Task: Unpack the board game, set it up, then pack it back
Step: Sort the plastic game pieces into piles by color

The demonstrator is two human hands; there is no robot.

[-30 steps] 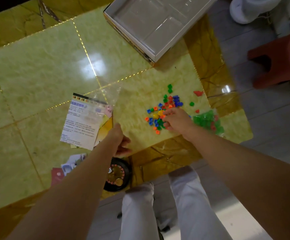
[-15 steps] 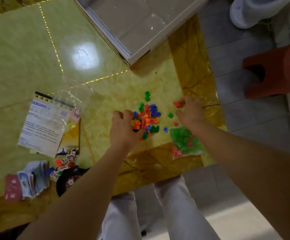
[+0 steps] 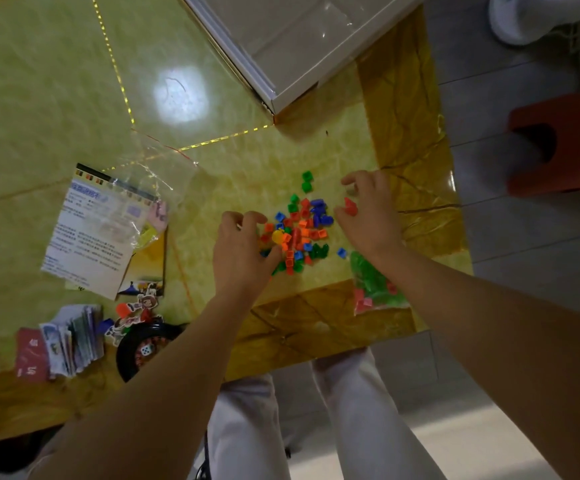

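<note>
A pile of small plastic game pieces (image 3: 299,233) in red, orange, blue, green and yellow lies on the yellow table (image 3: 56,98) near its front right corner. My left hand (image 3: 243,247) is cupped against the pile's left side, thumb touching the pieces. My right hand (image 3: 368,216) is cupped at the pile's right side, with a loose red piece (image 3: 350,206) against its thumb. A clear bag of green and red pieces (image 3: 375,289) lies partly under my right forearm. The open white game box (image 3: 299,46) sits at the back.
A rules sheet in a clear bag (image 3: 91,230) lies to the left. Near the front edge are play money (image 3: 74,337), a red card (image 3: 31,355), cardboard figures (image 3: 136,306) and a black wheel with a die (image 3: 143,348). A red stool (image 3: 558,140) stands right of the table.
My left hand moved from the rules sheet to the pile's left side. My right hand went out to the red piece and brought it in toward the pile.
</note>
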